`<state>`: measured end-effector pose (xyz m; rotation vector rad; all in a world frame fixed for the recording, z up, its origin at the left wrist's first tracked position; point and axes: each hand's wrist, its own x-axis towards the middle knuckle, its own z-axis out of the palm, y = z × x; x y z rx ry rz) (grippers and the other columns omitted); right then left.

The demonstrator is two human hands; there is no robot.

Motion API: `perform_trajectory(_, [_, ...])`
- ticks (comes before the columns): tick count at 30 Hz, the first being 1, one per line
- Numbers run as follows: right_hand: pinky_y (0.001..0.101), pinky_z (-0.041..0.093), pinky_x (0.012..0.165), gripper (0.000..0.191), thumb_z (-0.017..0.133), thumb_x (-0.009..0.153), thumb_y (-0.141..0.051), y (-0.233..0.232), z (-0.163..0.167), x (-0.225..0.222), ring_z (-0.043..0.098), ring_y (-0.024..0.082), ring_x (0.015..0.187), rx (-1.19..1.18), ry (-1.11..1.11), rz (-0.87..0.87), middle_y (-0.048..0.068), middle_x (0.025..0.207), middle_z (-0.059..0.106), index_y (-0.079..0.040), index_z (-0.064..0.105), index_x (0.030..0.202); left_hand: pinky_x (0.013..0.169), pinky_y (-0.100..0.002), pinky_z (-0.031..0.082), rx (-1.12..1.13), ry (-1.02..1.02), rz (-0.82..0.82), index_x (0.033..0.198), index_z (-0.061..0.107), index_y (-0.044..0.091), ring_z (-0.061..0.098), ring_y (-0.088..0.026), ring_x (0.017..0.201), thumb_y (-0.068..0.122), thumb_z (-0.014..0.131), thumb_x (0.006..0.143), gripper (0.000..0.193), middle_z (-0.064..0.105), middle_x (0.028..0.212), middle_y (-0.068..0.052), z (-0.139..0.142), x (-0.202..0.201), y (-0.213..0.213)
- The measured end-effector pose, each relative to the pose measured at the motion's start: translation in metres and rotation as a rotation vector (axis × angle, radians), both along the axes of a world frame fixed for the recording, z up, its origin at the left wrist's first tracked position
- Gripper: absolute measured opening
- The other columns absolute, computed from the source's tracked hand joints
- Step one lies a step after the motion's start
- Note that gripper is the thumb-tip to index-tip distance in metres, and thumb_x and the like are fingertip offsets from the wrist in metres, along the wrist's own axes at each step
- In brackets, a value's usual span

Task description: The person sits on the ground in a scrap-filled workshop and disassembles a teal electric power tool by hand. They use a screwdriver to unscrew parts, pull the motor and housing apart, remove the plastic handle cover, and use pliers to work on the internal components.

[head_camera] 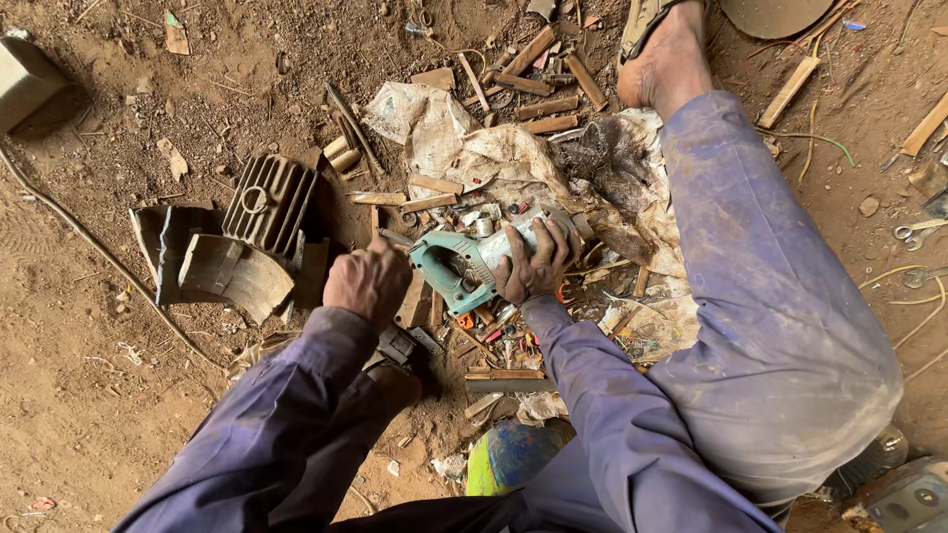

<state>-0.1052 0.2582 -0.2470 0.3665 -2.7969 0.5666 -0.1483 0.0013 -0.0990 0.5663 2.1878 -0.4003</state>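
Observation:
A teal power-tool housing (pixel 456 266) lies on a dirty cloth (pixel 464 138) spread on the ground. My right hand (pixel 536 265) grips the housing's right end and holds it down. My left hand (pixel 368 281) is closed around a thin metal tool (pixel 397 239) whose tip reaches the housing's left side. Both arms wear blue-purple sleeves. Small loose parts, red and orange bits among them, lie under and around the housing.
A ribbed dark metal cover (pixel 269 202) and curved metal pieces (pixel 232 276) sit to the left. Wooden sticks (pixel 538 89) lie at the back. My right leg (pixel 760 296) stretches along the right, foot sandalled. Scissors (pixel 916 232) lie far right.

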Motion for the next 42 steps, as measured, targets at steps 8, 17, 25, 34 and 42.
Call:
perform_trajectory(8, [0.0642, 0.017, 0.119, 0.048, 0.038, 0.105, -0.043, 0.0, 0.0, -0.001, 0.036, 0.034, 0.136, -0.026, 0.039, -0.012, 0.018, 0.134, 0.049, -0.019, 0.072, 0.129, 0.054, -0.03, 0.055, -0.035, -0.117, 0.341, 0.1, 0.066, 0.006, 0.064, -0.016, 0.066, 0.02, 0.054, 0.106, 0.019, 0.07, 0.089, -0.01, 0.009, -0.002, 0.006])
perform_trajectory(17, [0.0637, 0.018, 0.119, 0.047, 0.04, 0.104, -0.043, -0.001, 0.0, 0.0, 0.037, 0.034, 0.135, -0.03, 0.044, -0.015, 0.017, 0.133, 0.049, -0.019, 0.073, 0.127, 0.045, -0.027, 0.05, 0.043, 0.018, 0.227, 0.092, 0.064, 0.004, 0.06, -0.011, 0.057, 0.007, 0.054, 0.103, 0.015, 0.064, 0.078, -0.006, -0.025, 0.014, -0.007])
perform_trajectory(25, [0.0638, 0.018, 0.12, 0.046, 0.039, 0.103, -0.042, 0.0, -0.002, 0.001, 0.037, 0.034, 0.136, -0.015, 0.029, -0.028, 0.016, 0.133, 0.049, -0.019, 0.073, 0.126, 0.054, -0.027, 0.046, -0.074, -0.017, 0.14, 0.093, 0.066, 0.01, 0.056, -0.011, 0.066, 0.02, 0.052, 0.108, 0.022, 0.058, 0.076, -0.001, -0.02, 0.013, -0.001])
perform_trajectory(34, [0.0631, 0.018, 0.119, 0.048, 0.037, 0.105, -0.043, -0.002, 0.0, 0.001, 0.036, 0.034, 0.136, -0.016, 0.044, -0.018, 0.017, 0.133, 0.049, -0.018, 0.073, 0.128, 0.042, -0.022, 0.05, 0.009, 0.006, 0.247, 0.115, 0.06, 0.001, 0.062, -0.01, 0.057, 0.008, 0.052, 0.104, 0.015, 0.065, 0.088, -0.01, -0.003, -0.005, 0.002])
perform_trajectory(42, [0.0628, 0.016, 0.119, 0.05, 0.036, 0.105, -0.044, -0.001, -0.004, 0.001, 0.035, 0.033, 0.137, -0.017, 0.024, -0.01, 0.016, 0.135, 0.046, -0.018, 0.073, 0.126, 0.051, -0.031, 0.036, -0.228, -0.024, -0.412, 0.109, 0.057, 0.013, 0.044, -0.025, 0.075, 0.027, 0.059, 0.096, 0.019, 0.054, 0.098, -0.005, 0.015, -0.004, 0.008])
